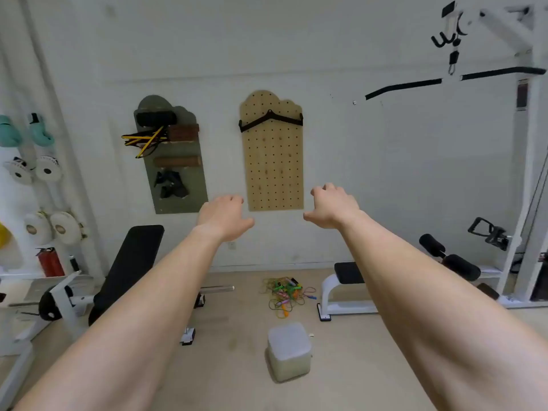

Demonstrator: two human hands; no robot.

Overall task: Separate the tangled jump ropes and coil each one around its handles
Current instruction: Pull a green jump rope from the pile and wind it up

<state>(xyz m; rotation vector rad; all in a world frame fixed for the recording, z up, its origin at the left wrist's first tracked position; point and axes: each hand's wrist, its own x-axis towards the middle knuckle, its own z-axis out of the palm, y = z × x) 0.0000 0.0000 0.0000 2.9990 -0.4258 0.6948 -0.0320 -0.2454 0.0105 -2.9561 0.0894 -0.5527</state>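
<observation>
Reaching forward with left hand and right hand, both released, fingers loosely bent, grasping nothing. Well below and beyond both hands, on the floor: tangled jump ropes, untouched. Nearer than those, a pale translucent cube.

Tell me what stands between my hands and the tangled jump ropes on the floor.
A pale cube sits on the floor just short of the tangled jump ropes, in line with them. Both the left hand and right hand hang empty in the air; nothing else visible intervenes.
</observation>
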